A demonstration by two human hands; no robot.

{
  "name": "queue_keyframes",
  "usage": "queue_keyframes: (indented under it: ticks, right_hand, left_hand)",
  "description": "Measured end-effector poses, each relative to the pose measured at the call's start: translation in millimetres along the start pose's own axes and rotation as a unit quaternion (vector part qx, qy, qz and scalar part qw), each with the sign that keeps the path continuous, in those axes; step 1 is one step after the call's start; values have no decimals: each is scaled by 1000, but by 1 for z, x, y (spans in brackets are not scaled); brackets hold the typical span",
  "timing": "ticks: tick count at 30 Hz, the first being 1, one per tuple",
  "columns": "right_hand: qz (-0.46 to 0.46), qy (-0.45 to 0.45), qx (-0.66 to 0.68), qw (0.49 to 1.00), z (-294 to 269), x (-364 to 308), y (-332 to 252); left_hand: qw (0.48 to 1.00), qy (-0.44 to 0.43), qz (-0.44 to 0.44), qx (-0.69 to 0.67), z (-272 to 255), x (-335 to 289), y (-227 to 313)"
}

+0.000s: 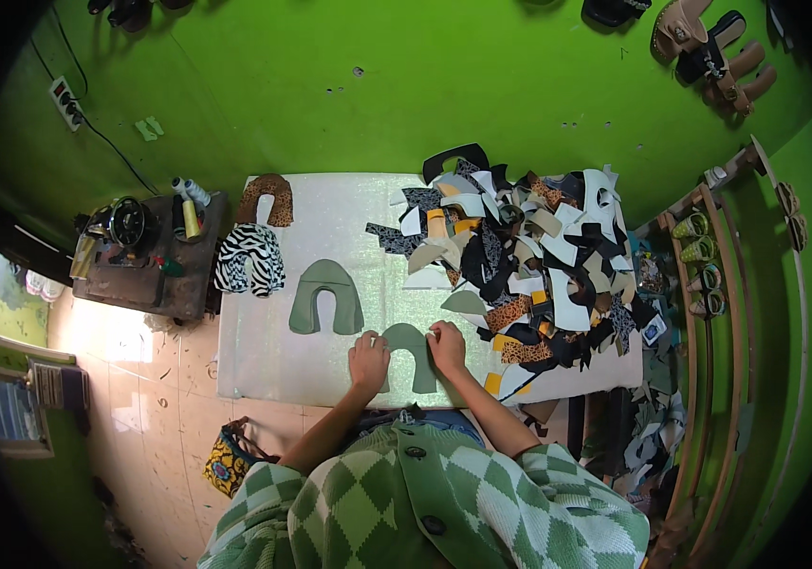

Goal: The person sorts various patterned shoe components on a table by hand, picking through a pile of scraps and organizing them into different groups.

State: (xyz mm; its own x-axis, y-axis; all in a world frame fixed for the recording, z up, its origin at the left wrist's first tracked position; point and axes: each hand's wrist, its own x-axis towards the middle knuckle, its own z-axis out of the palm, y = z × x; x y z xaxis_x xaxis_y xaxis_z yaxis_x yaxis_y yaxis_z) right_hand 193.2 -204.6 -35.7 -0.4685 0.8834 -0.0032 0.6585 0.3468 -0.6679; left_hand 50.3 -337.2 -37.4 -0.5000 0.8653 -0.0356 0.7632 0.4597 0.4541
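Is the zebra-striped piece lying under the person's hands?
No: the zebra piece lies far left, while both hands rest on a green arch piece.

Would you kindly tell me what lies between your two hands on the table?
In the head view, a green U-shaped cut piece lies between the left hand and right hand; both touch it.
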Motion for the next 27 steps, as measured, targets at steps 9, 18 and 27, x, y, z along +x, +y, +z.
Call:
queue_keyframes:
  ticks: [9, 18, 27]
  right_hand:
    - [54, -49, -16, 997, 23, -10, 9]
    - [43, -108, 69, 991, 20, -5, 19]
    - [15, -207, 192, 959, 11, 3, 33]
  left_hand:
    - [988, 18, -124, -90, 14, 9, -3]
    - [982, 62, -146, -102, 27, 10, -5]
    - [946, 80, -172, -265, 31, -1, -21]
